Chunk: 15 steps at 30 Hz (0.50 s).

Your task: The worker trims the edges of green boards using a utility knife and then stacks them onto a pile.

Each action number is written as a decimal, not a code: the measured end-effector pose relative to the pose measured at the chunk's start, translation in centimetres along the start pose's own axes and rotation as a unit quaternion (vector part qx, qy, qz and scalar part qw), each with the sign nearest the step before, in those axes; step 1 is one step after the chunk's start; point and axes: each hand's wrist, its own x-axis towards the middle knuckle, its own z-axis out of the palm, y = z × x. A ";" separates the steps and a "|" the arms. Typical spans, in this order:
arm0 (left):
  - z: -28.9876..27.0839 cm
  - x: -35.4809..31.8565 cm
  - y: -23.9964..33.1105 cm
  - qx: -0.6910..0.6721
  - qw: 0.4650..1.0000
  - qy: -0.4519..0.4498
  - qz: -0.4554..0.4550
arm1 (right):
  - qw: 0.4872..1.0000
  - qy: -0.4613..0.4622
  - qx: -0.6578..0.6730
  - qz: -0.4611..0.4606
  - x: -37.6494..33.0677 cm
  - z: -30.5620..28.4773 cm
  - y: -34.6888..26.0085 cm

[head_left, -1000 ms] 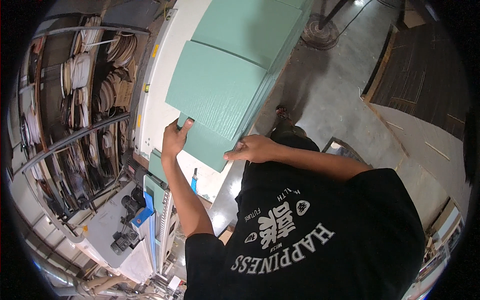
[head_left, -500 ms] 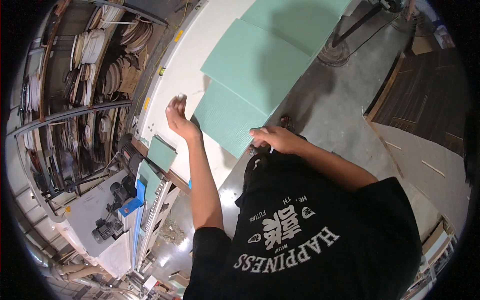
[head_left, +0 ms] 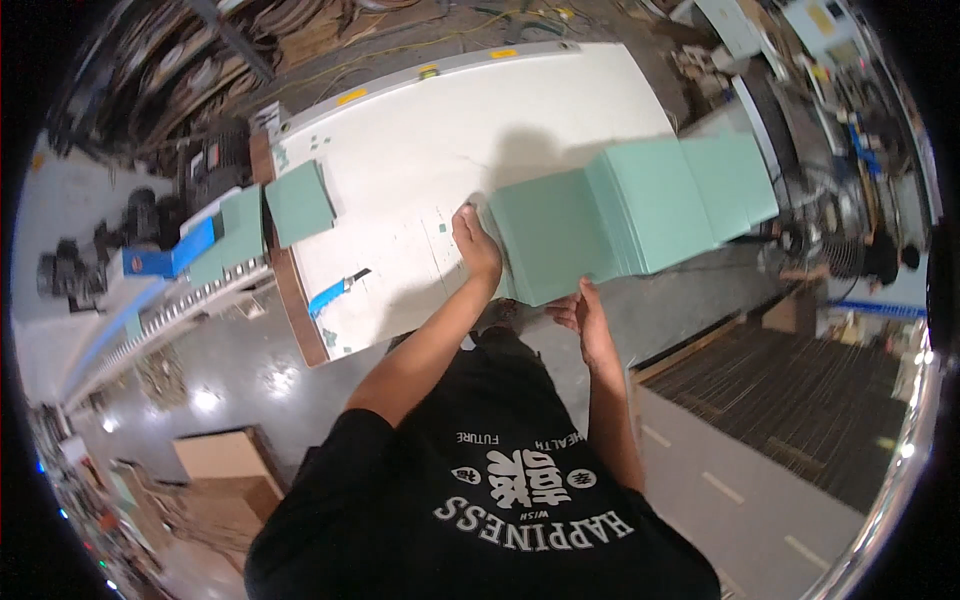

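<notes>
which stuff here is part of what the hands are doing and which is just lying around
In hand:
- green panels, a stack overhanging the table edge
- left hand on the stack's near corner
- right hand under its lower edge
- white table

Lying about:
- blue-handled knife
- small green panel
- cardboard boxes

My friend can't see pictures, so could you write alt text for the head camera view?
A person in a black T-shirt grips a stack of green foam panels with the left hand and right hand, at the edge of a white worktable.
</notes>
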 end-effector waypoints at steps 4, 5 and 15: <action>-5.1 1.6 -1.7 0.017 0.999 -0.041 -0.012 | 0.998 0.035 -0.044 0.007 -0.8 1.4 -0.6; -6.7 1.8 -1.0 -0.008 0.996 -0.061 -0.061 | 0.998 0.055 -0.036 0.001 -1.1 1.6 -0.5; -28.0 7.9 0.6 -0.090 0.962 -0.006 -0.257 | 0.981 0.190 0.011 -0.027 -2.5 2.9 10.4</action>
